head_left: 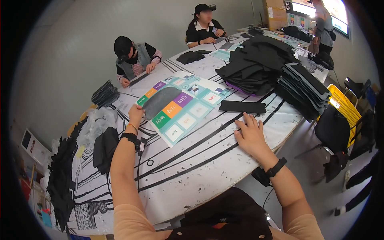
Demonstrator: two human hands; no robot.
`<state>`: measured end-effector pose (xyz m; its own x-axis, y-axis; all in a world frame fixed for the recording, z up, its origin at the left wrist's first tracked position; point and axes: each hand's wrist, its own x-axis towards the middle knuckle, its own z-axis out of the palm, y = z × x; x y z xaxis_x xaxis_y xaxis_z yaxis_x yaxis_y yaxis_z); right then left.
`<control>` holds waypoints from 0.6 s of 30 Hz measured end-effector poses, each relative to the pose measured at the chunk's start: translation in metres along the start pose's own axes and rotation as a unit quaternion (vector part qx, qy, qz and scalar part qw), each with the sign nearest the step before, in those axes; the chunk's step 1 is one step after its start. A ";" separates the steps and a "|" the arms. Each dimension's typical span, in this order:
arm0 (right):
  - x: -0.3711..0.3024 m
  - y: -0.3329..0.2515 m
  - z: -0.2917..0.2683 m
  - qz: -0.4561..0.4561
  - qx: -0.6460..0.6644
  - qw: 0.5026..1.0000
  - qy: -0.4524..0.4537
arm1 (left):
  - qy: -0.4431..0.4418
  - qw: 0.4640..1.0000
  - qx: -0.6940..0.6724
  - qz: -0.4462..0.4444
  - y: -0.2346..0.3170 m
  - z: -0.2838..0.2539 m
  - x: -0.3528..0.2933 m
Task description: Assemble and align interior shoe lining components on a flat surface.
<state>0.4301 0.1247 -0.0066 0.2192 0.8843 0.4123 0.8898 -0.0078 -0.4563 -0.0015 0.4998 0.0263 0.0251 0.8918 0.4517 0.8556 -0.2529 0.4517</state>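
A dark grey, round-edged fabric piece point(162, 102) lies over a colourful printed sheet point(188, 116) on the table. At its left end my left hand point(137, 115) has its fingers closed on the edge. My right hand point(251, 136) rests on the tabletop with fingers spread, holding nothing. Just beyond those fingertips lies a flat black fabric strip point(243, 107). Dark bands circle both my wrists.
Large stacks of black fabric pieces point(256, 64) and grey-edged pieces point(302, 92) stand at the right. Folded black cloth point(106, 150) and clear plastic point(98, 124) lie left. Two people sit across the white, line-patterned table point(208, 176). A yellow crate point(340, 108) sits beyond the right edge.
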 end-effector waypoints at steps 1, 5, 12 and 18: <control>0.001 0.000 0.001 -0.005 0.001 1.000 0.002 | 0.042 0.997 -0.039 0.043 0.006 -0.009 0.001; 0.001 0.004 0.003 -0.005 -0.016 1.000 -0.010 | -0.002 0.952 -0.301 0.055 0.076 -0.059 -0.012; 0.002 0.009 0.007 0.011 -0.022 1.000 0.001 | -0.126 0.827 -0.548 -0.023 0.174 -0.177 -0.155; -0.001 0.005 0.004 -0.023 -0.060 0.998 -0.003 | -0.194 0.839 -0.467 -0.200 0.092 -0.201 -0.308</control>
<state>0.4324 0.1254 -0.0126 0.1744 0.8880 0.4255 0.9403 -0.0219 -0.3397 -0.0339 0.1267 0.0834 0.1545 0.9846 -0.0823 0.0614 0.0735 0.9954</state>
